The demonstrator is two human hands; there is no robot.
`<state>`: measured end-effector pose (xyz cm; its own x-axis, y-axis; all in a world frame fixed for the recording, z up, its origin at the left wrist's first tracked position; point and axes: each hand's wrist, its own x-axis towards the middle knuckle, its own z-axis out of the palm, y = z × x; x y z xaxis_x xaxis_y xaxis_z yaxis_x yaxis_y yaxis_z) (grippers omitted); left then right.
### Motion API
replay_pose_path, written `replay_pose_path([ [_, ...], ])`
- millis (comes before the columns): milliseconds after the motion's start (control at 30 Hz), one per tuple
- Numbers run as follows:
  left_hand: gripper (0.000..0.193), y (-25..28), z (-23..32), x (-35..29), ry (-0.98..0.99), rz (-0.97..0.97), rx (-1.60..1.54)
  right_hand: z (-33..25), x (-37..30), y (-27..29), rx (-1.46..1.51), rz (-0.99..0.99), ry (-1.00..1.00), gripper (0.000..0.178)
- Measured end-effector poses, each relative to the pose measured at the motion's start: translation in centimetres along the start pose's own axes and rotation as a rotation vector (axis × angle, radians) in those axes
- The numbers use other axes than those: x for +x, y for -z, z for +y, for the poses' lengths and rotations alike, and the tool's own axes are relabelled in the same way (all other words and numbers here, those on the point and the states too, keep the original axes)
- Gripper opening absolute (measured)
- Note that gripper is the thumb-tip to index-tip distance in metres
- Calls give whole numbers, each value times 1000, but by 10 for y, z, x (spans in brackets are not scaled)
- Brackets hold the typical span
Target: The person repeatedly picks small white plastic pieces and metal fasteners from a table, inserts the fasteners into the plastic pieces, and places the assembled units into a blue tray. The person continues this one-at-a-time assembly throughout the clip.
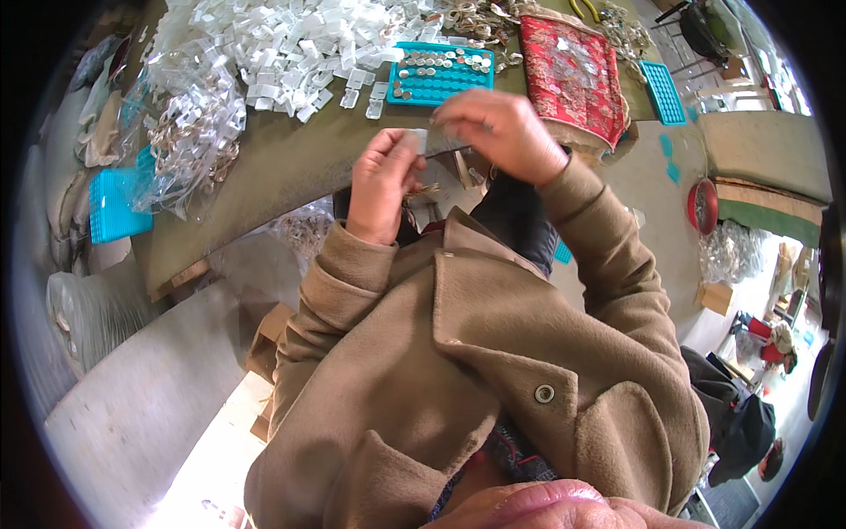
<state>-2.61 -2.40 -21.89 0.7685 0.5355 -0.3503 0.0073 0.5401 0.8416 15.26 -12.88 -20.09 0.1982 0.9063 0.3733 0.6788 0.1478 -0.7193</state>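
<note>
Over the table's front edge, my left hand [381,181] pinches a small translucent plastic case [420,139] between thumb and fingers. My right hand [504,132] is raised just to the right of it, fingers bent toward the case and smeared by motion, so whether they grip anything does not show. Beyond both hands lies a turquoise compartment tray [432,94] with rows of small round shiny pieces [441,60] in its upper part. A large heap of similar translucent cases [291,53] spreads left of the tray, with a few loose ones beside it.
Clear bags of small tangled items [189,132] and a stack of turquoise trays [115,207] sit on the left. A red patterned cloth [573,79] lies right of the tray, with another turquoise tray [661,93] beyond it. A red bowl [702,206] stands farther right.
</note>
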Motion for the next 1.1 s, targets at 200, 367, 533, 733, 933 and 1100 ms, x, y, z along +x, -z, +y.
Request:
replay_pose_path([
  [200, 32, 5, 6, 6, 97, -72, -104, 56, 8, 44, -627, 260, -301, 23],
  [367, 21, -5, 0, 11, 162, -172, -188, 77, 2, 39, -774, 213, -292, 20],
  [533, 19, -11, 0, 11, 218, -130, -284, 81, -6, 51, -647, 236, -260, 13],
  [733, 18, -16, 2, 17, 309, -246, -292, 68, -11, 61, -351, 399, -257, 15],
  [933, 32, -40, 13, 23, 259, -135, -230, 19, -20, 53, -7, 315, -172, 15],
  [1100, 23, -41, 14, 20, 175, -221, -302, -16, -33, 23, 148, 117, -97, 15],
])
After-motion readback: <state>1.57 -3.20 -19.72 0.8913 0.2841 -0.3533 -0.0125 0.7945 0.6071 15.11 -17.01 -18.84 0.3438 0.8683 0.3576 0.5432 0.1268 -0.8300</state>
